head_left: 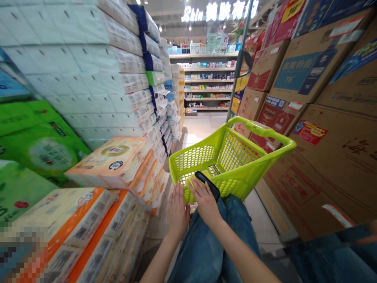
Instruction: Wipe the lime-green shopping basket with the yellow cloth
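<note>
A lime-green plastic shopping basket [194, 157] with lattice walls stands tilted in front of my knees, its long handle [271, 133] pointing to the right. My left hand [178, 210] is at the basket's near left corner, fingers straight and close together. On the near rim lies my right hand [204, 198], fingers stretched forward and its thumb hidden. An elongated black object [208, 184] runs along the rim right beside those fingers; I cannot tell whether it belongs to the basket. Something yellowish shows inside the basket behind it.
Packs of tissue paper [112, 157] are stacked on my left, with a tall wall of white packs [73, 70] behind. Cardboard cartons [330, 157] rise on my right. A tiled aisle [203, 125] leads to product shelves [209, 80]. Part of a person's denim clothing [332, 255] shows lower right.
</note>
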